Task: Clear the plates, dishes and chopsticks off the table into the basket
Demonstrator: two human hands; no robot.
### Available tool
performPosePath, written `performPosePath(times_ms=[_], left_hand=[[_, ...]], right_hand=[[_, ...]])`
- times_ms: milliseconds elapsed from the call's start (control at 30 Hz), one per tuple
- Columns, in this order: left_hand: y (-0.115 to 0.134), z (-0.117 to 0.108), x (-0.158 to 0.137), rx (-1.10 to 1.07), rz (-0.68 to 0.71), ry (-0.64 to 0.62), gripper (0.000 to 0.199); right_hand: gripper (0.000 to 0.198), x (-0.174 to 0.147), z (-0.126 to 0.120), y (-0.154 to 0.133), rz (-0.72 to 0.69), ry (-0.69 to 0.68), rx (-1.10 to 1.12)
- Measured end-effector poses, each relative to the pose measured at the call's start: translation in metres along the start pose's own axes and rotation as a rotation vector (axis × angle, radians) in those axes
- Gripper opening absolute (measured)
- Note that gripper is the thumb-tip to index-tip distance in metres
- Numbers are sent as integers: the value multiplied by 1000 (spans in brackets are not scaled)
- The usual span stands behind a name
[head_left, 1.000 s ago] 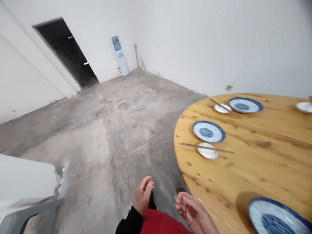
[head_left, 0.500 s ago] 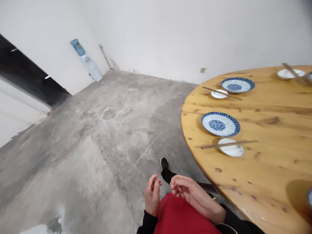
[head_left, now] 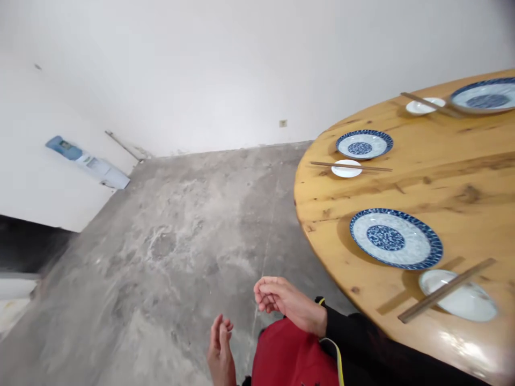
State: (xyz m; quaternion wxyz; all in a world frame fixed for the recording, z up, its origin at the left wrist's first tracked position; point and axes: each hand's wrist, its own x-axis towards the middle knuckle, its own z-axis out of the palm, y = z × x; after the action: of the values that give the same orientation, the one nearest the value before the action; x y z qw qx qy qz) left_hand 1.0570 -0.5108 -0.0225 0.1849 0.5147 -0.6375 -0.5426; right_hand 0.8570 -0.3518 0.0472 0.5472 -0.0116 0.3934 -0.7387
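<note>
While both hands hung empty at lower centre, left hand (head_left: 220, 351) and right hand (head_left: 287, 303) had fingers loosely curled, near the bench (head_left: 322, 206) edge.

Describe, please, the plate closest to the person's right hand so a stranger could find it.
Start at the round wooden table. Along its near left edge sits a blue-rimmed plate, by the right hand. Unlike the plain white saucer beside it, it has a blue centre and no chopsticks across it.

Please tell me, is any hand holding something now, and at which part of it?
Nothing is held. The left hand and the right hand are both empty, fingers loosely curled, beside the round wooden table.
</note>
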Motion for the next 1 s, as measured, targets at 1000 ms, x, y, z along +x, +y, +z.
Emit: performPosePath(times_ms=[1000], left_hand=[[262, 339, 416, 266, 415, -1116, 79]], right_hand=[[24, 248, -24, -211, -522, 802, 455]])
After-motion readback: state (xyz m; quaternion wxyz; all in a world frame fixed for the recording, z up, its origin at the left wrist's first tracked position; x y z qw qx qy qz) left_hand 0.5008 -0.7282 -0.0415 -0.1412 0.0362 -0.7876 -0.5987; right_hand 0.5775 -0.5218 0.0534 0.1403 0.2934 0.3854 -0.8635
